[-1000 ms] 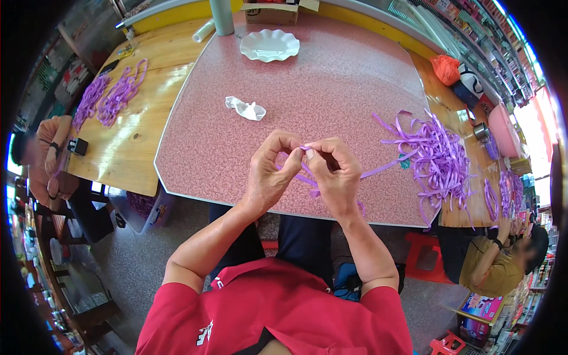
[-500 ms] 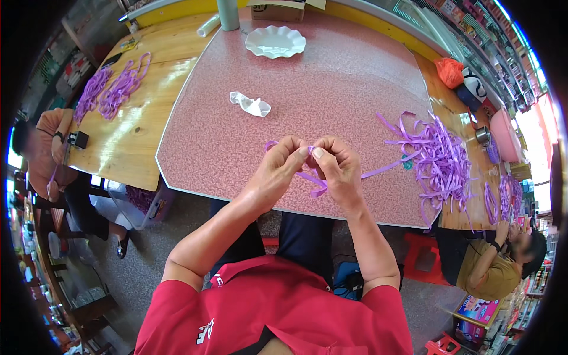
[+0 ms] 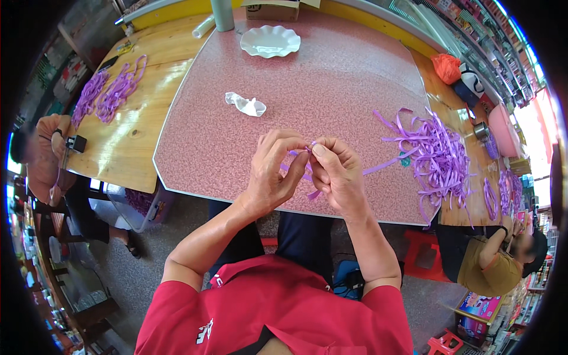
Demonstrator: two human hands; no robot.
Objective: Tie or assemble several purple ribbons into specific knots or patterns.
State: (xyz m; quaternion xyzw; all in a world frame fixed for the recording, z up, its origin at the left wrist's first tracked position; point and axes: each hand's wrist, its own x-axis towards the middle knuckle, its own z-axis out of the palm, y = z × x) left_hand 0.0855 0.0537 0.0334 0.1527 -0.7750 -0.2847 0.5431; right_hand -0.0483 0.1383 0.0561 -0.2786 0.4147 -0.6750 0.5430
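Purple ribbon strip (image 3: 303, 171) is pinched between both hands just above the near edge of the pink speckled table (image 3: 331, 89): the left hand (image 3: 273, 171) has thumb and forefinger pressed together on the strip's upper end, and the right hand (image 3: 338, 173) meets it fingertip to fingertip, its fingers curled and nipping the same piece, with short ends hanging below the knuckles. A longer tail of the strip runs from the right hand toward the loose heap of purple ribbon (image 3: 435, 154) lying near the table's right edge. By the look of it, the step in hand is folding or knotting one strip into shape; the next move would call for a firm pinch from one hand while the other draws the free end through or tight. A crumpled white scrap (image 3: 247, 105) lies mid-table, and a white scalloped plate (image 3: 270, 40) sits near the far edge.
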